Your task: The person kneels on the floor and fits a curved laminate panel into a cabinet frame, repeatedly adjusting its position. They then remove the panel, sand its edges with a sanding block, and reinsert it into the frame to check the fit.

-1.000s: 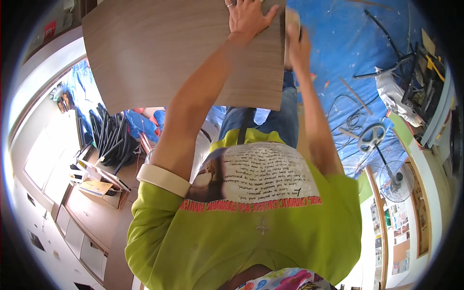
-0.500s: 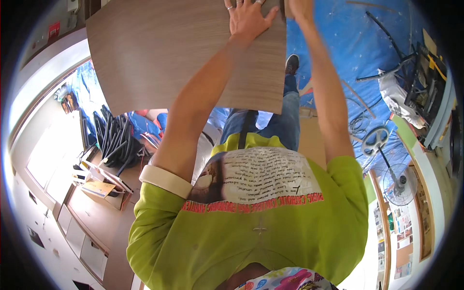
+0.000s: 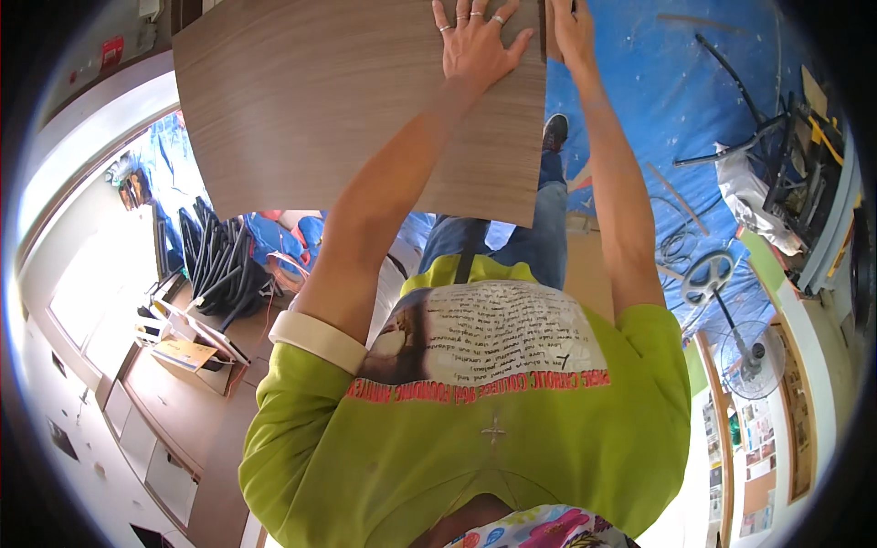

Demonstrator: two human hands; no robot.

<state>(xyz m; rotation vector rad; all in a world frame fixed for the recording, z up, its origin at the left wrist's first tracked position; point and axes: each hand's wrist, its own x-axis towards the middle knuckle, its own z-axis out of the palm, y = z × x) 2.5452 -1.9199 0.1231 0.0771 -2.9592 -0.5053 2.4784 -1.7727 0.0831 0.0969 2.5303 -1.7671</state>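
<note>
A large brown wood-grain board [image 3: 301, 119] fills the upper middle of the view. My left hand [image 3: 480, 41], with rings on its fingers, lies spread flat on the board near its right edge. Just beyond that edge is my right hand [image 3: 574, 38], its fingers bent and partly cut off by the top of the picture. A small dark thing shows at its fingertips, too little of it to name. Between the hand and the board runs a narrow dark brown strip [image 3: 551, 32] along the edge.
Blue sheeting [image 3: 630, 55] covers the floor at right, with black bent tubes [image 3: 731, 82] and loose cable on it. A fan [image 3: 751, 361] stands lower right. Bundled black tubes [image 3: 215, 260] and an open box [image 3: 187, 354] lie at left. My shoe [image 3: 554, 133] is beside the board.
My right hand has come slightly back toward me and shows more of its fingers. The board and my left hand sit a little lower and further right in the picture.
</note>
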